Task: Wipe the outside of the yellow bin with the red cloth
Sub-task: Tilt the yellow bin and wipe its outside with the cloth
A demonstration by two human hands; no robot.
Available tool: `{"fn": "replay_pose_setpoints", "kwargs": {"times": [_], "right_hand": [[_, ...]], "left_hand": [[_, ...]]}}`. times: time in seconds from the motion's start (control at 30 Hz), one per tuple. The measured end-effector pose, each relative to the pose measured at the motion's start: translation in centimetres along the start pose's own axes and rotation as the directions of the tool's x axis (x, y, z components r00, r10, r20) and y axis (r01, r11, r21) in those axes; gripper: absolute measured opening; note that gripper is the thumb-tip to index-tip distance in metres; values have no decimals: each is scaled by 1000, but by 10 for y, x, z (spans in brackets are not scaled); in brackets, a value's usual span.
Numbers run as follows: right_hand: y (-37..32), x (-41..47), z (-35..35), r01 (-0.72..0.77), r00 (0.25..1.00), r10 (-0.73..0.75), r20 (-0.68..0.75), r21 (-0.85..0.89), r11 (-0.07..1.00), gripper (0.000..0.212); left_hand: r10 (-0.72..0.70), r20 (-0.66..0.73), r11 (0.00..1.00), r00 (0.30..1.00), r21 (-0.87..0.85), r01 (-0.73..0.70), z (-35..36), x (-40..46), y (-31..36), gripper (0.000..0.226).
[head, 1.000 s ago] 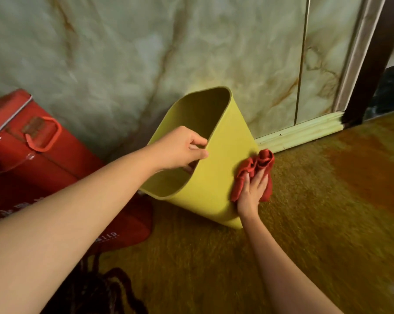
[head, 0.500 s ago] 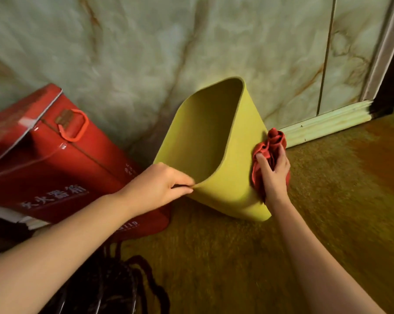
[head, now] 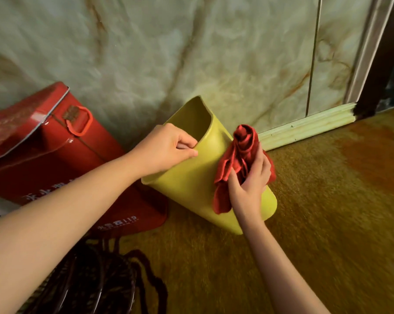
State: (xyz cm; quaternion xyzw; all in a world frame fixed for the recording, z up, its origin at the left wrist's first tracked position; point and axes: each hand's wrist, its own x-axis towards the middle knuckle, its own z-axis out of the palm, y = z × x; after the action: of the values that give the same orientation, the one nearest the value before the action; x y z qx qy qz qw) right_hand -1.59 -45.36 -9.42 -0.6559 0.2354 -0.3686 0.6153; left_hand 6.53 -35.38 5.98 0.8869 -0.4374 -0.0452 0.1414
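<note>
The left hand [head: 166,148] is closed in a pinch, with the thumb below and the fingers curled above, and its bare forearm reaches in long from the lower left. The right hand [head: 248,184] is held with the back toward the camera, its fingers bent in a grasp, and its forearm rises from the bottom right edge.

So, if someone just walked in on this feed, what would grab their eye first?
The yellow bin, tilted on the carpet at centre, with the left hand pinching its rim. Next, the red cloth bunched in the right hand against the bin's outer side. Then the big red box at left, by the marble wall.
</note>
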Motion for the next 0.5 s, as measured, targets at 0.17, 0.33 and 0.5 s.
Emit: {"fn": "replay_pose_setpoints", "kwargs": {"times": [0.17, 0.33, 0.5], "right_hand": [[3, -18, 16, 291, 954, -298, 17, -279, 915, 73], [42, -14, 21, 286, 958, -275, 80, -313, 906, 69], [61, 2, -6, -161, 983, 137, -120, -215, 963, 66]], "left_hand": [[-238, 81, 899, 968, -359, 251, -15, 5, -11, 32], [-423, 133, 738, 896, -523, 426, -17, 8, -22, 31], [-416, 96, 767, 904, -496, 406, -15, 23, -12, 30]]}}
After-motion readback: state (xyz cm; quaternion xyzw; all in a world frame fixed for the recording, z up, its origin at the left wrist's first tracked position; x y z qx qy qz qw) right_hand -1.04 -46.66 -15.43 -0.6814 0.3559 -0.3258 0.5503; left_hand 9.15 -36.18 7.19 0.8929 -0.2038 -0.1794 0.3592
